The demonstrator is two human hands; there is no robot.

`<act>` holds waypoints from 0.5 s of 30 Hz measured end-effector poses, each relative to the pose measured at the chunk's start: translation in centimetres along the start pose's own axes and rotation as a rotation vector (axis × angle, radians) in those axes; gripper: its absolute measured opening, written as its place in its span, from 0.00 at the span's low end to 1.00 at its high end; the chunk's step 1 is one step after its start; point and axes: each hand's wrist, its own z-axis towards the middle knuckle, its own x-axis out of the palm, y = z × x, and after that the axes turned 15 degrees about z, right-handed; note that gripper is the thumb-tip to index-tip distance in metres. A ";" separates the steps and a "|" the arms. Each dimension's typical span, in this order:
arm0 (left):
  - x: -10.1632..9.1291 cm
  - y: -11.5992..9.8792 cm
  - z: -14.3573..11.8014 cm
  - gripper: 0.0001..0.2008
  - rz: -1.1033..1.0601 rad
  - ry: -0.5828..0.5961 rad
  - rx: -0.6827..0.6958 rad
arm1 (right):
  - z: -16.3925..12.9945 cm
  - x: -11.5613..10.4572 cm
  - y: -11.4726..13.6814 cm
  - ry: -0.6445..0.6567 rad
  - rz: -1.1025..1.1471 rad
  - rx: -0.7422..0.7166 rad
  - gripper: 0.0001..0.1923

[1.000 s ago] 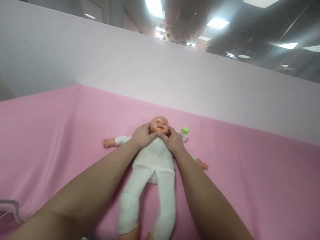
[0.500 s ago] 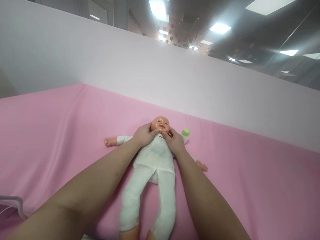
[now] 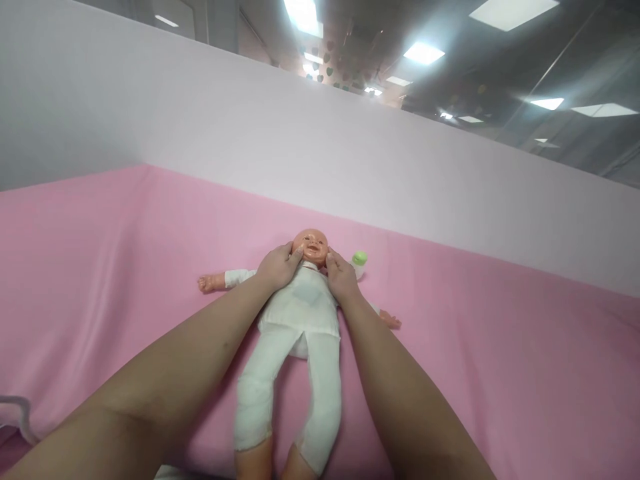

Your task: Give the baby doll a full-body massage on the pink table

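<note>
A baby doll (image 3: 303, 303) with a bare plastic head and white cloth body lies face up on the pink sheet (image 3: 150, 253), its arms spread to both sides. My left hand (image 3: 279, 268) cups one side of the doll's head, the thumb at the cheek and the fingers curled behind, partly hidden. On the other side my right hand (image 3: 342, 275) holds the head too, its thumb near the jaw. Just past my right hand stands or leans a small bottle (image 3: 359, 265) with a green cap; its lower part is partly covered.
A white panel (image 3: 300, 147) rises behind the sheet, with ceiling lights and dark glass beyond it. At the lower left a grey tube or cable (image 3: 23, 410) bends over the sheet. Folds run along the sheet on the left.
My thumbs have moved outward, from below the doll's chin to the sides of its face. The whole view has shifted slightly, so everything sits a little further left.
</note>
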 end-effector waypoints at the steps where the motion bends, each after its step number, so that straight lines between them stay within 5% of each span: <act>1: -0.2 -0.1 0.0 0.27 -0.008 0.017 0.006 | -0.1 0.0 0.3 0.010 -0.008 0.005 0.27; 15: -1.3 -0.5 -0.4 0.26 -0.008 0.056 0.019 | -0.3 0.4 2.1 -0.007 0.011 0.044 0.36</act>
